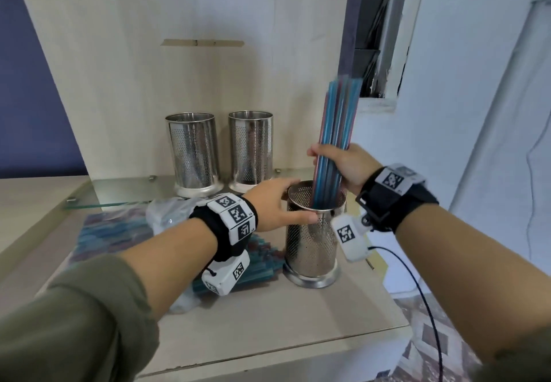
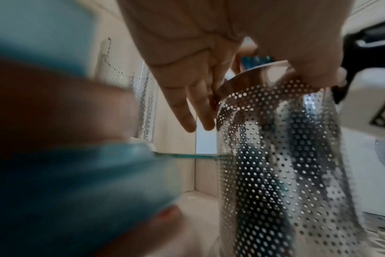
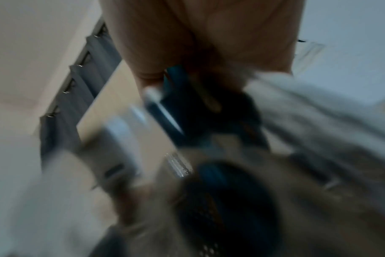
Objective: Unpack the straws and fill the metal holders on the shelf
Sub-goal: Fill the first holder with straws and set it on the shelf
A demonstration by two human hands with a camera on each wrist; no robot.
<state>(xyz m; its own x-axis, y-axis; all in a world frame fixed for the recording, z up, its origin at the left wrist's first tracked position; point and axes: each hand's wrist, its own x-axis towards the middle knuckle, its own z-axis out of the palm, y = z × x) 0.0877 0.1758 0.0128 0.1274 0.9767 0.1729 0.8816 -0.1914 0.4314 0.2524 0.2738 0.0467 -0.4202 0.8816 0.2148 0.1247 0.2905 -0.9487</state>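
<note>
Trouble would come from tipping: the straw bundle stands tall with only its lower ends inside the near holder, by the table's right edge, so a loose release could fan straws out or topple it. Wrapped tight round the bundle is the right hand; the left hand clasps the holder's rim between thumb and fingers

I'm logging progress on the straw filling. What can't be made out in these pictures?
- Head view: lower ends of the straw bundle, hidden in the front holder by its wall.
- Head view: bottoms of the back holders, hidden by their walls.
- Head view: some loose straws, under the left wrist.
- Right wrist view: how the right hand grips, lost to motion blur.
</note>
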